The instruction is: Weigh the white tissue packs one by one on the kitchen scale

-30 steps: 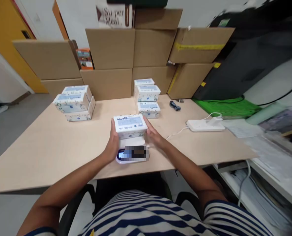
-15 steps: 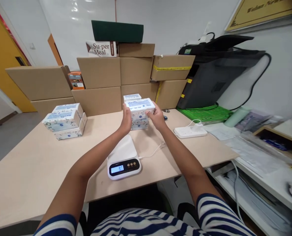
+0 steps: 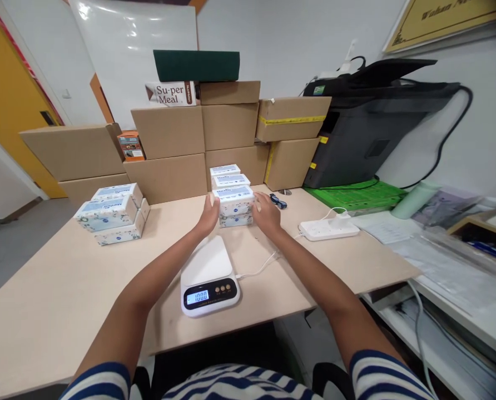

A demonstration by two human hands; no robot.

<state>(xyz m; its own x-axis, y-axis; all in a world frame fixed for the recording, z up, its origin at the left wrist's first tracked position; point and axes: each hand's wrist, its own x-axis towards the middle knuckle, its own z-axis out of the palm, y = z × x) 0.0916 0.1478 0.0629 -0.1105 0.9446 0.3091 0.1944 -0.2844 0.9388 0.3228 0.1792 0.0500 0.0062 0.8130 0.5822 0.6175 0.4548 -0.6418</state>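
A white-and-blue tissue pack [image 3: 233,201] with a floral print sits squarely on another pack in the stack behind the scale. My left hand [image 3: 209,215] presses against its left side, and my right hand [image 3: 266,213] grips its right side, so the pack is held between them. More tissue packs [image 3: 230,180] stand in line behind it. Nearer to me lies a white kitchen scale [image 3: 208,264] with a bare plate, its lit display reading about 100.0. To the left is a second stack of tissue packs [image 3: 110,214].
Cardboard boxes [image 3: 167,175] wall off the table's back. A power strip [image 3: 329,229] and dark glasses [image 3: 278,201] lie right of the packs. The scale's white cable [image 3: 258,272] runs toward the strip. A black printer [image 3: 367,133] stands behind a green mat [image 3: 352,195].
The held tissue pack has come down from a tilted position and now lies level on the stack. The scale's reading has changed, and the camera view has shifted slightly.
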